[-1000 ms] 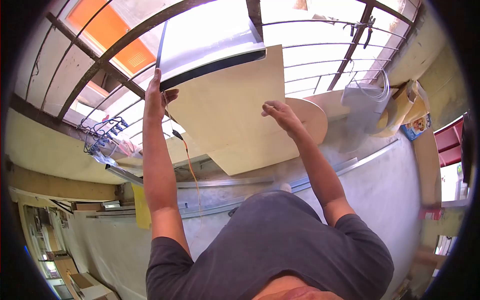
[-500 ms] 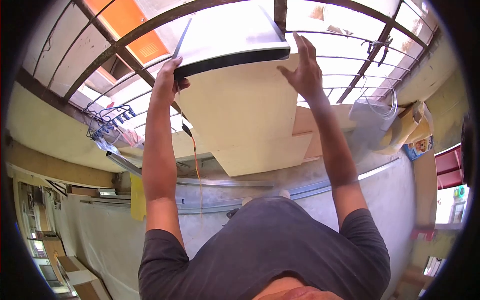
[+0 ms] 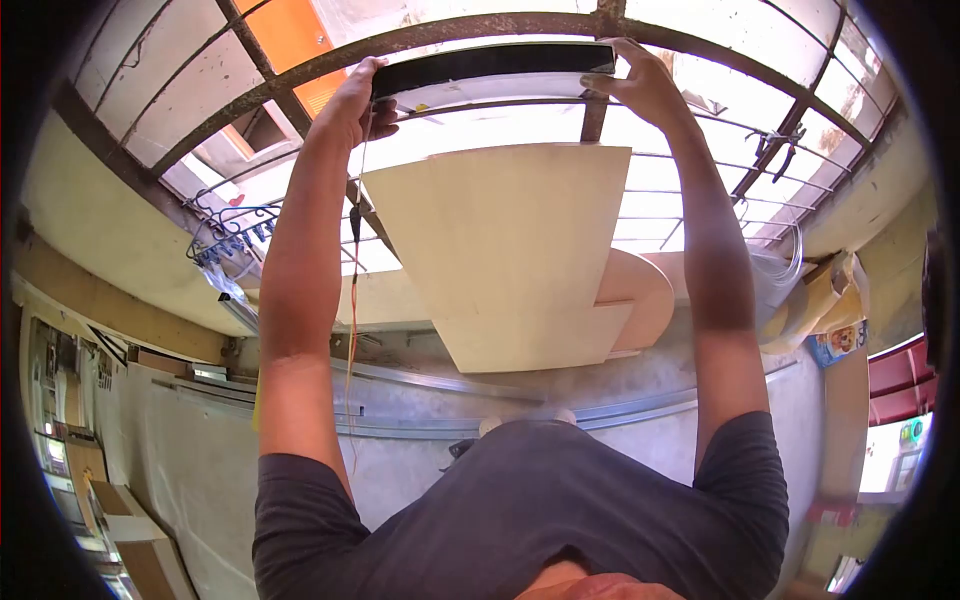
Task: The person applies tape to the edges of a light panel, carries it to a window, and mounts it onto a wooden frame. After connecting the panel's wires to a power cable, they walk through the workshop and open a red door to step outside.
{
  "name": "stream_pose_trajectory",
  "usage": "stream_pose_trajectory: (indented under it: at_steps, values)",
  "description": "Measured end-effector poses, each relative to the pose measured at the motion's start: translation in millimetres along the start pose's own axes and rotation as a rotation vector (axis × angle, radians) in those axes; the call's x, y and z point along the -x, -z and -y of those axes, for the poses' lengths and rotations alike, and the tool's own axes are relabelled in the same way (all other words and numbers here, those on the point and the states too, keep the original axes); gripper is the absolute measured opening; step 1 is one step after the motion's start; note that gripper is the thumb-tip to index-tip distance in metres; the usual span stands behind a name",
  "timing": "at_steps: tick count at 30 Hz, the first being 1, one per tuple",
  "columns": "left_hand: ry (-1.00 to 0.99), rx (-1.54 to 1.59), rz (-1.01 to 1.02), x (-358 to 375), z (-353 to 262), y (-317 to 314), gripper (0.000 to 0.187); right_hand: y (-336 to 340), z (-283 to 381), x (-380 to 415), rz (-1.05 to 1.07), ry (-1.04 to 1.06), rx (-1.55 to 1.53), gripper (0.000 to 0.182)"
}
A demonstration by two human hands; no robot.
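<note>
My left hand [image 3: 350, 108] grips the left end of a flat panel with a black edge [image 3: 490, 66], its fingers curled beneath. Around the panel's right end, my right hand [image 3: 648, 88] is closed, thumb below and fingers over the top. The panel is held up high at arm's length, its black edge toward me and a pale surface showing underneath. From beside my left hand hangs a thin wire with a black connector [image 3: 355, 222], continuing as an orange cord [image 3: 352, 330]. Lower down, a pale plywood board [image 3: 500, 240] stands apart from the panel.
A metal window grille [image 3: 440, 38] spans the wall ahead. Blue hangers [image 3: 235, 235] hang on it at left, and pliers [image 3: 785, 155] at right. Long metal channels [image 3: 430, 380] lie on the floor near my feet. A rounded wooden piece [image 3: 640, 295] sits behind the board.
My right hand has moved from open beside the panel to gripping its right end. The panel has been raised and tilted, so its top face no longer shows and a gap separates it from the board.
</note>
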State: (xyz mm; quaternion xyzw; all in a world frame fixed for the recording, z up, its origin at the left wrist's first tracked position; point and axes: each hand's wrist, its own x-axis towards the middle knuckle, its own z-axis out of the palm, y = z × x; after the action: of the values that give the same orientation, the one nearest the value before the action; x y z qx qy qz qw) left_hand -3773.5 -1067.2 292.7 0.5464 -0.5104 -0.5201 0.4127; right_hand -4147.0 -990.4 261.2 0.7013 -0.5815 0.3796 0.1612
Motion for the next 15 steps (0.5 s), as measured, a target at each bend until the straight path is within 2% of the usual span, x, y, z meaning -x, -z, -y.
stream_pose_trajectory:
  at_steps: [2, 9, 11, 15]
  values:
    - [0.009, -0.051, -0.012, 2, -7, 3, 0.044, 11, 9, -3, 0.068, -0.100, -0.149, 0.089]
    - [-0.072, -0.103, 0.003, 32, -24, 19, 0.050, 42, 33, -14, 0.007, -0.020, -0.102, 0.090]
    - [-0.123, -0.133, -0.036, 43, -28, 20, 0.054, 57, 42, -19, 0.133, -0.093, -0.212, 0.088]
    - [-0.159, -0.134, 0.047, 45, -36, 30, 0.057, 65, 49, -25, -0.012, 0.000, -0.025, 0.087]
